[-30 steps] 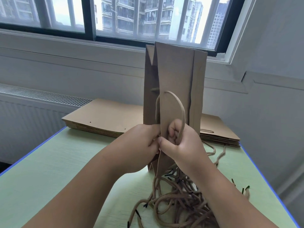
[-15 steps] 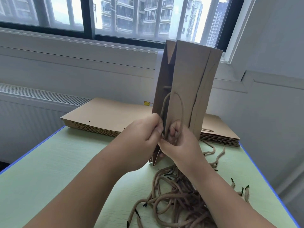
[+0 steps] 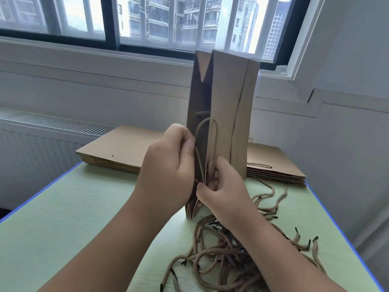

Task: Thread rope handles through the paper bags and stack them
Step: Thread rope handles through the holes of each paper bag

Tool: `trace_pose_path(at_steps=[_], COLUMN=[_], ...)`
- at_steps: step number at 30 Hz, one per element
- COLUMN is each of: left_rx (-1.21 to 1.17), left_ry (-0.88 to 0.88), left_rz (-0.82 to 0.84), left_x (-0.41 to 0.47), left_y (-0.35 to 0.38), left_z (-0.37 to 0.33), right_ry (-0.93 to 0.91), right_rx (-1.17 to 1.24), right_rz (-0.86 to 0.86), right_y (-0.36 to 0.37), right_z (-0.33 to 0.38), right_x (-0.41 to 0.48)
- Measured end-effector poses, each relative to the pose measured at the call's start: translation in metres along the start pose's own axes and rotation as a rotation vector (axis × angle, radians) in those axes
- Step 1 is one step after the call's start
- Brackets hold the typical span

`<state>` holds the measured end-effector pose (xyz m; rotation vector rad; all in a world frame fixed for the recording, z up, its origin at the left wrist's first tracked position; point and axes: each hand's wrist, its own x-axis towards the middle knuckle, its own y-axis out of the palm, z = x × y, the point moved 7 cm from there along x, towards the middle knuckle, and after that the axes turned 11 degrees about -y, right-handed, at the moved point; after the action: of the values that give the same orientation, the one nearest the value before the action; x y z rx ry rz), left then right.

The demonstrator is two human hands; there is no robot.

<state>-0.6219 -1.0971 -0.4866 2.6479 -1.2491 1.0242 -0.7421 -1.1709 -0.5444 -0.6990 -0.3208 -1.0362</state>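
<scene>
The paper bag [image 3: 229, 106] has swung back from its rightward lean. It stands on end on the worktop [image 3: 73, 218], long axis vertical, narrow folded edge toward me, mouth end down, I judge. My left hand [image 3: 168, 165] has climbed, pinching a strand of the rope handle [image 3: 215, 140]. My right hand [image 3: 223, 186] grips the rope against the bag's lower edge. I read the loop as being drawn snug, this handle nearly seated.

No text is legible (none anywhere here).
</scene>
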Motion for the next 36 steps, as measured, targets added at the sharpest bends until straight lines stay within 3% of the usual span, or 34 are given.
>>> trace_pose_path(at_steps=[7, 15, 24, 33, 36], left_rx=[-0.129, -0.100, -0.072, -0.012, -0.096], left_ry=[-0.057, -0.049, 0.021, 0.075, -0.016], left_rz=[-0.120, -0.118, -0.001, -0.139, -0.137], left_x=[-0.003, -0.004, -0.007, -0.006, -0.007], left_y=[-0.010, -0.006, 0.004, -0.011, -0.013], left_z=[-0.002, -0.003, -0.012, -0.011, -0.007], right_ry=[0.005, -0.031, -0.019, -0.093, -0.083], right_rx=[0.015, -0.047, 0.055, -0.009, -0.007], right_rz=[0.014, 0.028, 0.051, 0.008, -0.047], right_y=[0.004, 0.006, 0.011, -0.011, -0.020], right_z=[0.001, 0.005, 0.009, 0.010, 0.006], right_x=[-0.003, -0.002, -0.001, 0.003, 0.006])
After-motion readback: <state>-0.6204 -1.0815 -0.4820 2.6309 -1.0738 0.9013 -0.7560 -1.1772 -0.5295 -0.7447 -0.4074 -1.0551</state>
